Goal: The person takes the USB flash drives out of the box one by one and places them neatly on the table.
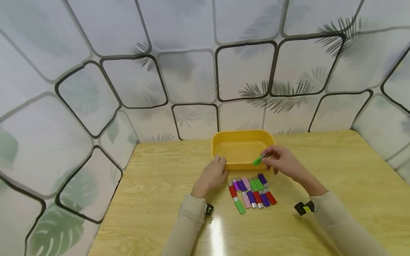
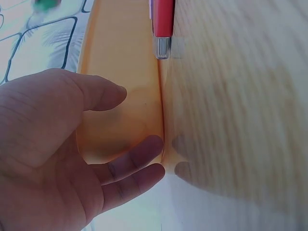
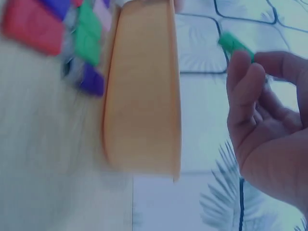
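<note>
My right hand (image 1: 283, 163) pinches a green USB flash drive (image 1: 257, 160) between thumb and fingertips, above the front right part of a yellow plastic tray (image 1: 241, 166). In the right wrist view the drive (image 3: 235, 44) sticks out past the fingertips. At the tray's front left corner, my left hand (image 1: 214, 173) holds the rim. The left wrist view has its thumb by the tray's outer wall (image 2: 125, 57) and two fingers low near the tabletop; its other fingers are hidden. Several red, purple, pink and green flash drives (image 1: 257, 184) lie in two rough rows before the tray.
A wooden table (image 1: 160, 199) carries everything. Patterned fabric (image 1: 189, 78) with dark outlines and leaf prints rises behind the table and at both sides. One green drive (image 1: 239, 206) lies nearest me, lower than the rows. Each wrist wears a small black camera (image 1: 304, 208).
</note>
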Motion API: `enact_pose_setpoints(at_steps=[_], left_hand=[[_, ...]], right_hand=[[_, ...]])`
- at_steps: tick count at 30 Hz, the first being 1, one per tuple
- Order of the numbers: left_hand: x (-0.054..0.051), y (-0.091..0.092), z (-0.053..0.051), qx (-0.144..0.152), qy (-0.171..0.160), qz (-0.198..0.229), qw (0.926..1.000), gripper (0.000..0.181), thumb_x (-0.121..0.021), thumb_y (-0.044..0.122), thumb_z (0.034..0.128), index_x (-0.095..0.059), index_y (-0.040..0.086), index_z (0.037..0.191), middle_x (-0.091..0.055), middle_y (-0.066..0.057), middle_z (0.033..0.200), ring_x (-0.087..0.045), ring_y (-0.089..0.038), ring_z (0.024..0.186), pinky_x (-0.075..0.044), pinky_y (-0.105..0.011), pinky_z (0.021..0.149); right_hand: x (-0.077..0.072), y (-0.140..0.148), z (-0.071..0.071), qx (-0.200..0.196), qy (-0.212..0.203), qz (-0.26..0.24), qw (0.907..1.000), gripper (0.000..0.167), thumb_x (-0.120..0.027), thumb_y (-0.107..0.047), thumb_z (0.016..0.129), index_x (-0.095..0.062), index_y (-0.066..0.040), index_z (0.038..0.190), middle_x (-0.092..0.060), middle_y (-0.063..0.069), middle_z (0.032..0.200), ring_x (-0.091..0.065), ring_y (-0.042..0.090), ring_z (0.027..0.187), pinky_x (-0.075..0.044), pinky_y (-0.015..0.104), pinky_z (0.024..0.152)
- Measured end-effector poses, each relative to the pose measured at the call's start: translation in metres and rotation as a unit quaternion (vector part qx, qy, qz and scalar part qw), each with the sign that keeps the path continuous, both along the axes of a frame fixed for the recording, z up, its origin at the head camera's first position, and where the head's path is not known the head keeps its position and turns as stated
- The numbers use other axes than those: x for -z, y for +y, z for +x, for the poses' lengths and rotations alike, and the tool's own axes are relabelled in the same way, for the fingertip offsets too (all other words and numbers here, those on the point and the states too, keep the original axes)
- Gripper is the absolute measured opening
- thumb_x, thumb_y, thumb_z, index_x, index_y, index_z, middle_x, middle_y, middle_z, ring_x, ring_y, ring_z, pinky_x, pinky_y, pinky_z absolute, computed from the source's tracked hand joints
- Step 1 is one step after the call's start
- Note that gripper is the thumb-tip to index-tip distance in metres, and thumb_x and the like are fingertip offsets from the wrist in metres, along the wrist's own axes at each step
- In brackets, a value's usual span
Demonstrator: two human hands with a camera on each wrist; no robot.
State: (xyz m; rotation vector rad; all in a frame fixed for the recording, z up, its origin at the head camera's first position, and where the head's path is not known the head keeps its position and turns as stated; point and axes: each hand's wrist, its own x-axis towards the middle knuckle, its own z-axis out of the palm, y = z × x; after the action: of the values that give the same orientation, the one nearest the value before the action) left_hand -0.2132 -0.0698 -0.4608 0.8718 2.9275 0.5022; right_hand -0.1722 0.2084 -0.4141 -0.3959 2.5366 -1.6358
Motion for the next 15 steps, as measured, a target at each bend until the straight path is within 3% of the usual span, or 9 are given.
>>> enact_pose_setpoints(at_steps=[4, 8, 15], left_hand=[[-0.003, 0.000, -0.002, -0.003, 0.000, -0.001, 1.0000, 0.016, -0.052, 0.019, 0.1020, -0.049, 0.006, 0.112, -0.039, -0.005, 0.097, -0.049, -0.016, 0.073, -0.046, -0.029, 0.064], [-0.003, 0.000, -0.002, 0.001, 0.005, -0.007, 1.0000, 0.017, -0.052, 0.020, 0.1021, -0.049, 0.006, 0.111, -0.039, -0.006, 0.096, -0.049, -0.016, 0.072, -0.046, -0.030, 0.064], [-0.001, 0.002, 0.000, 0.000, 0.004, -0.007, 1.0000, 0.017, -0.052, 0.020, 0.1022, -0.049, 0.006, 0.111, -0.039, -0.006, 0.096, -0.048, -0.015, 0.071, -0.046, -0.029, 0.062]], right_hand=[[0.007, 0.016, 0.015, -0.029, 0.000, 0.064, 0.9975, 0.024, -0.062, -0.017, 0.099, -0.062, 0.002, 0.113, -0.062, 0.012, 0.085, -0.057, 0.026, 0.060, -0.049, 0.032, 0.048], [0.022, 0.023, 0.025, -0.053, -0.019, 0.142, 0.9883, 0.025, -0.060, -0.016, 0.099, -0.063, 0.002, 0.116, -0.060, 0.005, 0.085, -0.053, 0.017, 0.057, -0.047, 0.028, 0.049], [0.044, 0.015, 0.022, -0.030, -0.035, 0.196, 0.9795, 0.020, -0.061, -0.007, 0.092, -0.061, 0.003, 0.109, -0.059, 0.004, 0.080, -0.052, 0.015, 0.061, -0.045, 0.029, 0.053]])
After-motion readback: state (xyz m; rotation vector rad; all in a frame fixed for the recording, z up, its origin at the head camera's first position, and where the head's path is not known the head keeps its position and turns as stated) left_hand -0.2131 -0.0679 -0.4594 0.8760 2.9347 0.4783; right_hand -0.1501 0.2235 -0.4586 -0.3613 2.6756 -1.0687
